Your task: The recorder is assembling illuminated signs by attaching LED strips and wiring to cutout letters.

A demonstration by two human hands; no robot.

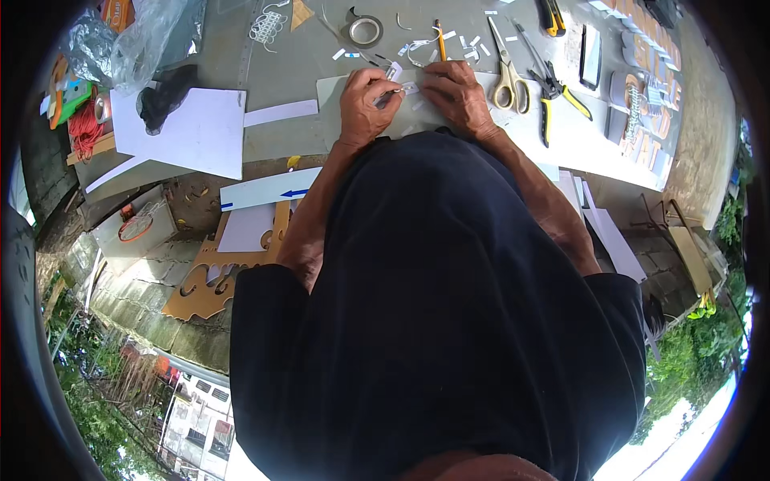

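At the middle of the grey worktable, my left hand (367, 106) is closed in a pinch round something slim, mostly hidden by the fingers. A small white piece (409, 87) with a thin wire lies between my two hands. My right hand (457, 94) has its fingers curled down close to that piece; whether they grip it is hidden. Another small white piece (393, 72) shows just beyond my left fingertips. Beyond my right hand, a yellow pencil (441, 42) lies among several small white pieces (473, 46) and loose wires.
Right of my hands lie scissors (505, 84), wire strippers (552, 86) with yellow-black handles, a phone (590, 56) and a yellow cutter (553, 18). Cut-out letters (642, 96) fill the far right. A tape roll (365, 31) sits ahead; white sheets (184, 132) and plastic bags (132, 48) lie left.
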